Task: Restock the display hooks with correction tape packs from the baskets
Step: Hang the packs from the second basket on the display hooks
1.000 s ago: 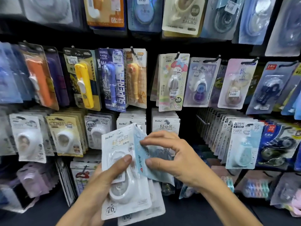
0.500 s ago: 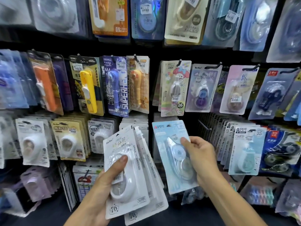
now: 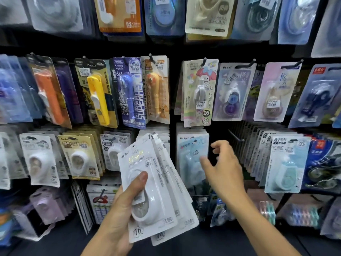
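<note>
Gone from the right hand (image 3: 224, 169) is the pale blue pack (image 3: 192, 159) it held half a second ago; that pack now hangs on a lower-row hook just left of the hand, apparently the front card of its column. Right fingers are loosely curled and apart, pinching nothing, thumb close beside the blue pack's edge, though I cannot tell whether it touches. Left hand (image 3: 121, 209) grips a fanned stack of white packs (image 3: 153, 185), thumb pressed on the front blister, other fingers hidden behind the cards. Outward: the stack tilts right, its top corners overlapping the white packs hanging behind. A bare hook (image 3: 236, 135) juts out just right of the right hand, before dense rows of cards. Risks, as judged: the fan could slip apart under a single thumb; the blue pack, if barely seated, may swing off; the withdrawing wrist could snag the bare hook or knock neighbouring cards loose.
</note>
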`<action>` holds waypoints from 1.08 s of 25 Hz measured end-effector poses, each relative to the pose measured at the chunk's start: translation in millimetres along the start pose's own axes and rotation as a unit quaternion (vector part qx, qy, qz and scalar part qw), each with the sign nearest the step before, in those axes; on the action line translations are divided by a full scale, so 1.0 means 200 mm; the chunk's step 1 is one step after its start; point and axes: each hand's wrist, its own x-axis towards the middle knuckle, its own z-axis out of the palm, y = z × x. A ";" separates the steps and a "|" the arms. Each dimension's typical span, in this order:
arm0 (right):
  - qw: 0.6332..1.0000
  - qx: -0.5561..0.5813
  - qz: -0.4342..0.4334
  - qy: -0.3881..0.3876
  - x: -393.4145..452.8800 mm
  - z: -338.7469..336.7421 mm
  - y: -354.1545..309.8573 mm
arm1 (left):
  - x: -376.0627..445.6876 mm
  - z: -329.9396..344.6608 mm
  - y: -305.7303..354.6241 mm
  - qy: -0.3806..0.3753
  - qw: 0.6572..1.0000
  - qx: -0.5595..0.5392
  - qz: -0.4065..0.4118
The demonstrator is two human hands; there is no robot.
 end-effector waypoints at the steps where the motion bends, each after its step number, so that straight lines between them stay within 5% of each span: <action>1: 0.999 0.023 0.021 -0.032 0.00 0.01 0.01 | 0.00 0.00 -0.01 -0.002 1.000 0.002 0.000; 5: 0.943 0.223 0.173 -0.176 0.05 0.05 0.07 | 0.03 -0.01 -0.03 0.002 1.000 0.001 0.005; 10: 0.996 0.061 0.061 -0.008 0.04 0.12 0.13 | 0.04 -0.02 -0.04 0.018 1.000 0.002 0.010; 15: 0.951 0.291 0.030 -0.097 0.00 0.06 0.13 | 0.06 -0.04 -0.05 0.028 1.000 0.000 0.009; 18: 0.915 0.389 0.086 -0.060 0.01 -0.09 0.16 | 0.07 -0.04 -0.05 0.026 1.000 0.004 0.008; 23: 0.950 0.223 0.203 0.080 0.07 -0.38 0.38 | 0.07 0.01 -0.09 0.036 0.999 0.019 0.013; 27: 0.958 0.211 0.184 0.068 0.08 -0.41 0.40 | 0.06 0.04 -0.13 0.026 0.999 0.028 0.011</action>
